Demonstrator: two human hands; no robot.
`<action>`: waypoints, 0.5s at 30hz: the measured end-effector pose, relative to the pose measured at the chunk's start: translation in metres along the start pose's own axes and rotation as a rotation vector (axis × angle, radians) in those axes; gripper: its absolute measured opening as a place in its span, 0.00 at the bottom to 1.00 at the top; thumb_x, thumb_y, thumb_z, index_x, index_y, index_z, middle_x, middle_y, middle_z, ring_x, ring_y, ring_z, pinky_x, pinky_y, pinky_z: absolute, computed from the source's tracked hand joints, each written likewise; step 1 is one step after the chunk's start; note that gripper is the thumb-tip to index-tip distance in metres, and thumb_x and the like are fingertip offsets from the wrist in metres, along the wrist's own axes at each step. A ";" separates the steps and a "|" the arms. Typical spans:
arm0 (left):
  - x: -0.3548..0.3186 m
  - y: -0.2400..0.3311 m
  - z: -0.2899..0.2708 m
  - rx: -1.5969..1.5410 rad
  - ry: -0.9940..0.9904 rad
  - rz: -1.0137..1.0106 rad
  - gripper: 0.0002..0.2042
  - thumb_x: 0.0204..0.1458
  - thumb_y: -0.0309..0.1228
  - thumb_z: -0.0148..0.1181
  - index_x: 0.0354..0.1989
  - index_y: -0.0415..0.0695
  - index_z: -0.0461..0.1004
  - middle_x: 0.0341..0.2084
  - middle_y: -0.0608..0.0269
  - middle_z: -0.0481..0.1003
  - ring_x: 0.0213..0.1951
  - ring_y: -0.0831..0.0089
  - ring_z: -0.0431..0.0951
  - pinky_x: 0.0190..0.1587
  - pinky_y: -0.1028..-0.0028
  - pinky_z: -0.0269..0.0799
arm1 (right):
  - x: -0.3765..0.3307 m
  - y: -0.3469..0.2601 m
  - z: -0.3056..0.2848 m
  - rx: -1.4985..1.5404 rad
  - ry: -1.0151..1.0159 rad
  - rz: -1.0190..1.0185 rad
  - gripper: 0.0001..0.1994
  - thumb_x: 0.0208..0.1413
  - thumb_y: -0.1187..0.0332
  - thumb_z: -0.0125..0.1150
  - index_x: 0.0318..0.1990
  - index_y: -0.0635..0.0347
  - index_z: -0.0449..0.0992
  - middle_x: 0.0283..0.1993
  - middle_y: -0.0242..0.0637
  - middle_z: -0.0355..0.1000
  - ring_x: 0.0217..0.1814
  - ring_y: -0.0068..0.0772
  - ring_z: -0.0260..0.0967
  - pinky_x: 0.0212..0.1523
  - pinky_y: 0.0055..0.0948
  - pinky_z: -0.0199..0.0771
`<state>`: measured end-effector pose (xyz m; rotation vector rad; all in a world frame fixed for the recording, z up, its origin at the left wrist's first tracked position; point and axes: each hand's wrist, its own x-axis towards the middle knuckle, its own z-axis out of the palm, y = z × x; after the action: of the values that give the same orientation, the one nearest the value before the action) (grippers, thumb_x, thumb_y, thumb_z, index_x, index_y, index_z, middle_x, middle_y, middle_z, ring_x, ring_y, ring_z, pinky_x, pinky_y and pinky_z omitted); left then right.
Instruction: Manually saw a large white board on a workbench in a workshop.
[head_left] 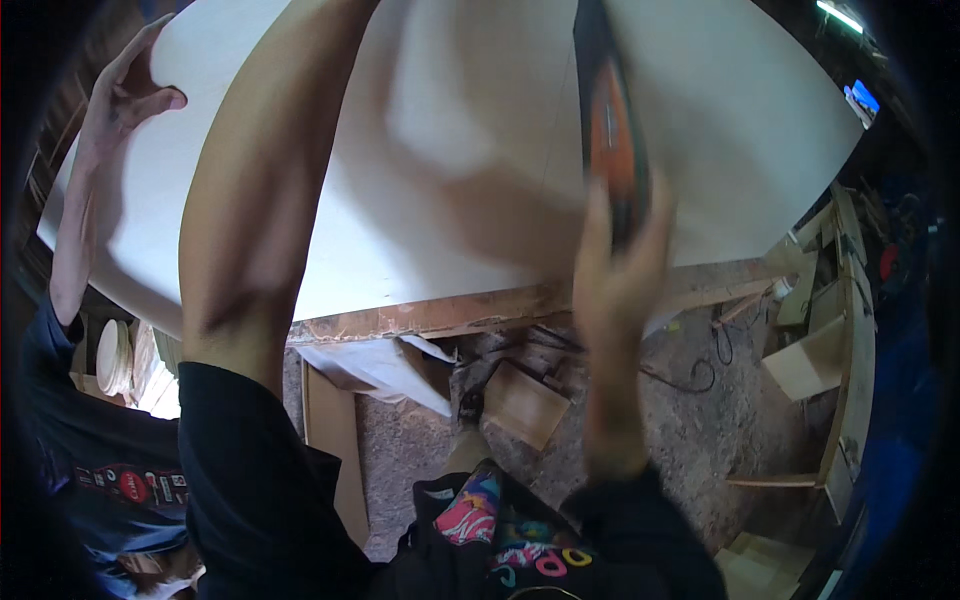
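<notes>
My right hand [622,265] is wrapped round the handle of what looks like a hand saw [612,130], orange and black with a long dark blade; both are smeared by motion. The tool points away from me over a large white board [470,230], and the blade runs off the top edge. Beside it, a thin line crosses the board. My left forearm [265,190] reaches across the board, and its hand lies beyond the top of the picture.
At the left, another person's hand [130,95] rests at the board's edge. A rough wooden beam [430,318] runs under the near edge. On the floor lie a wooden panel [525,403], white sheeting [385,370] and a dark cable [700,380]. Wooden frames [845,400] stand to the right.
</notes>
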<state>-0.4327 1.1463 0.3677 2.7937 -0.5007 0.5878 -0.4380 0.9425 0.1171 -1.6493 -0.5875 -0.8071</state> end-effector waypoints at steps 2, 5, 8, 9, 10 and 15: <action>0.032 -0.006 0.018 0.315 0.137 -0.115 0.34 0.37 0.65 0.67 0.32 0.41 0.82 0.34 0.44 0.80 0.40 0.50 0.81 0.47 0.56 0.75 | 0.090 -0.019 0.010 -0.191 -0.065 -0.057 0.19 0.63 0.66 0.58 0.58 0.65 0.65 0.40 0.45 0.75 0.41 0.37 0.75 0.42 0.38 0.74; 0.035 -0.009 0.022 0.602 0.241 -0.288 0.34 0.37 0.65 0.67 0.32 0.40 0.82 0.34 0.45 0.80 0.40 0.50 0.81 0.47 0.56 0.75 | 0.073 -0.002 0.014 -0.088 -0.037 -0.100 0.20 0.63 0.66 0.59 0.58 0.64 0.64 0.33 0.44 0.75 0.34 0.34 0.75 0.37 0.37 0.74; 0.024 -0.012 0.022 0.591 0.234 -0.327 0.34 0.37 0.65 0.67 0.32 0.40 0.82 0.34 0.44 0.80 0.41 0.49 0.81 0.48 0.56 0.75 | -0.046 0.031 -0.005 0.021 -0.002 -0.096 0.21 0.63 0.69 0.58 0.59 0.69 0.62 0.44 0.45 0.74 0.41 0.31 0.74 0.40 0.29 0.74; 0.025 -0.011 0.022 0.605 0.256 -0.296 0.34 0.37 0.64 0.67 0.32 0.39 0.82 0.35 0.43 0.80 0.42 0.49 0.80 0.48 0.56 0.75 | -0.088 0.040 -0.021 -0.022 -0.067 -0.064 0.22 0.63 0.71 0.57 0.60 0.72 0.61 0.49 0.47 0.72 0.46 0.35 0.73 0.46 0.29 0.74; 0.022 -0.020 0.024 0.628 0.320 -0.225 0.34 0.37 0.64 0.67 0.33 0.39 0.82 0.36 0.42 0.80 0.42 0.49 0.80 0.48 0.57 0.75 | -0.127 0.040 -0.038 -0.004 -0.077 -0.001 0.22 0.62 0.72 0.57 0.60 0.73 0.60 0.49 0.48 0.72 0.47 0.36 0.73 0.48 0.30 0.73; 0.020 -0.014 0.022 0.638 0.270 -0.279 0.35 0.38 0.64 0.66 0.36 0.39 0.81 0.38 0.42 0.80 0.43 0.49 0.80 0.49 0.57 0.74 | -0.069 0.030 -0.012 -0.048 0.001 -0.195 0.21 0.61 0.73 0.58 0.59 0.70 0.61 0.46 0.56 0.76 0.43 0.48 0.79 0.42 0.39 0.77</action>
<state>-0.4025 1.1466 0.3544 3.1873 0.1712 1.2079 -0.4622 0.9271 0.0465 -1.6516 -0.7419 -0.9701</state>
